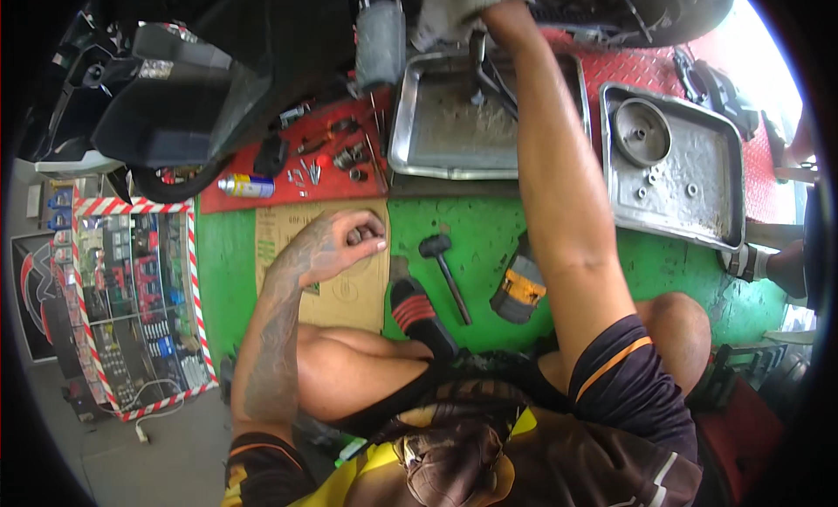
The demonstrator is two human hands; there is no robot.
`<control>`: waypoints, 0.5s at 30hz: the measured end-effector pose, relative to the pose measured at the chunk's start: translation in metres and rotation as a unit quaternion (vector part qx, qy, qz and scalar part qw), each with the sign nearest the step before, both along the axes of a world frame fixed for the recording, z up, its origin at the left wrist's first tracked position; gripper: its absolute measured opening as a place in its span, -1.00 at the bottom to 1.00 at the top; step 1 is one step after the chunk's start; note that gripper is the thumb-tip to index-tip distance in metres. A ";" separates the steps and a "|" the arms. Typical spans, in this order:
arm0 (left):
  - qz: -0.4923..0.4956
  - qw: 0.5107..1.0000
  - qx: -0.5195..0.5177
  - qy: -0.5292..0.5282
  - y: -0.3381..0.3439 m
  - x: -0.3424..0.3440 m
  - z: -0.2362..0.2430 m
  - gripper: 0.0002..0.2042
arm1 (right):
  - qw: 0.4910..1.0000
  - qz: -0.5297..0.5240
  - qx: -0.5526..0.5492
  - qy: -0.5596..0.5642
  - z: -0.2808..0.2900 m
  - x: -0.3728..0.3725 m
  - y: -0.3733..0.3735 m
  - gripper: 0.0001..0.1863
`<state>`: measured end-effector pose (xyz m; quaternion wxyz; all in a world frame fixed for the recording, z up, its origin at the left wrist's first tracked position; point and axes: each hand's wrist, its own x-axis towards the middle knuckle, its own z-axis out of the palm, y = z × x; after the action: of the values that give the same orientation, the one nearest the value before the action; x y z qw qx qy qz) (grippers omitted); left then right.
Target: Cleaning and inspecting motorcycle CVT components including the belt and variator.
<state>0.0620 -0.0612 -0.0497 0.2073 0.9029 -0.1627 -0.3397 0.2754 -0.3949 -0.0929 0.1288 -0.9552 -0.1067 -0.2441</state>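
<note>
My left hand [349, 238] hovers over a flat cardboard sheet [292, 232], its fingers loosely curled and the thumb apart, with nothing seen in it. My right arm stretches far forward to the underside of a motorcycle [602, 13]. There my right hand [506, 18] is bent around a grey rag [449, 13] pressed close to the machine; the rag hides most of its fingers. Below that wrist, a metal tray [436, 114] with wet residue lies under a dark metal stand or lever [478, 70].
A second tray [615, 184] at the right holds a round drum-shaped part [642, 131] and small rings. A red mat [340, 191] carries tools, small parts and a spray can [246, 186]. A black mallet [447, 275] and a yellow-black container [521, 289] lie before me. Left stands a glass case [194, 271].
</note>
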 end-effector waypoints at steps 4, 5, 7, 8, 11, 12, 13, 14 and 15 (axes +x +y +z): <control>-0.148 0.988 0.035 0.030 -0.006 -0.015 -0.083 -0.65 | 0.965 0.040 0.208 -0.156 -0.015 0.003 0.011 -0.54; -0.174 0.978 0.081 0.077 -0.006 -0.023 -0.110 -0.62 | 0.914 0.068 0.379 -0.127 -0.020 -0.001 0.014 -0.54; -0.245 0.939 0.180 0.163 -0.005 -0.030 -0.169 -0.55 | 0.805 0.098 0.578 -0.085 -0.022 -0.010 0.015 -0.56; -0.287 0.907 0.233 0.202 -0.006 -0.029 -0.200 -0.50 | 0.811 0.101 0.571 -0.074 -0.021 -0.014 0.015 -0.58; -0.089 0.961 0.239 0.111 -0.002 -0.052 -0.286 -0.39 | 0.822 0.115 0.555 -0.062 -0.016 -0.023 0.015 -0.62; 0.034 0.977 0.189 0.092 0.000 -0.065 -0.312 -0.37 | 0.823 0.120 0.552 -0.059 -0.015 -0.023 0.015 -0.62; 0.109 0.967 0.200 0.118 0.001 -0.080 -0.335 -0.37 | 0.823 0.126 0.551 -0.054 -0.014 -0.023 0.014 -0.62; 0.186 0.951 0.205 0.140 0.002 -0.097 -0.356 -0.37 | 0.830 0.102 0.548 -0.014 -0.015 -0.022 0.015 -0.62; 0.237 0.951 0.175 0.098 0.003 -0.115 -0.374 -0.38 | 0.822 0.136 0.552 -0.030 -0.017 -0.021 0.013 -0.61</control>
<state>-0.0527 -0.0578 -0.4238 0.1352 0.9000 0.1386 -0.3906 0.2547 -0.3820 -0.1098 0.6632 -0.6923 -0.0867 -0.2710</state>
